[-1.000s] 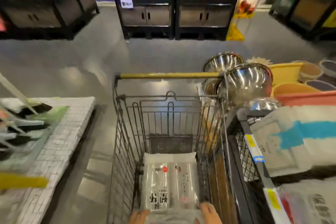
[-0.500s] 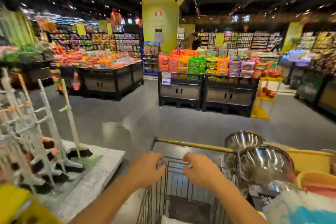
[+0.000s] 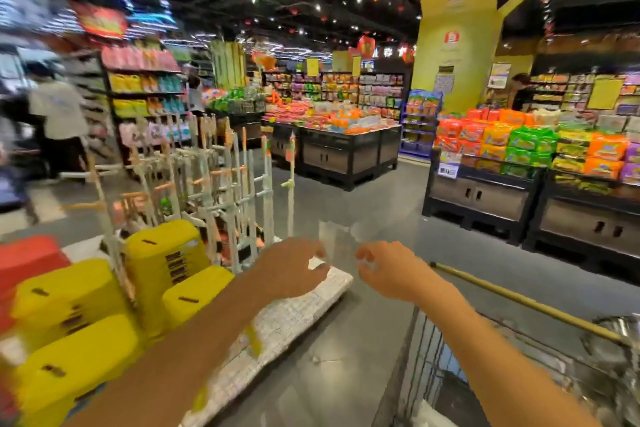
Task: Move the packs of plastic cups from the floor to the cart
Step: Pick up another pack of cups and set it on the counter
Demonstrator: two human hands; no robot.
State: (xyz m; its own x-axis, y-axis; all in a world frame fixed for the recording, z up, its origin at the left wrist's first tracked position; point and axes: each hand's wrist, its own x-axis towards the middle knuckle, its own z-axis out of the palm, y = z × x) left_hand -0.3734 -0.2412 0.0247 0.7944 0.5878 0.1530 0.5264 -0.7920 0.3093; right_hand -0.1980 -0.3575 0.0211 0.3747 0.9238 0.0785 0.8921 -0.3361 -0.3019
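Lifting off cart (image 3: 526, 303): left hand (image 3: 291, 269), right hand (image 3: 386, 270).

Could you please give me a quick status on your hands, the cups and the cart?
Left hand and right hand raised, loosely open, empty. Cart at lower right; cup packs out of view. Yellow stools and rack display at left.
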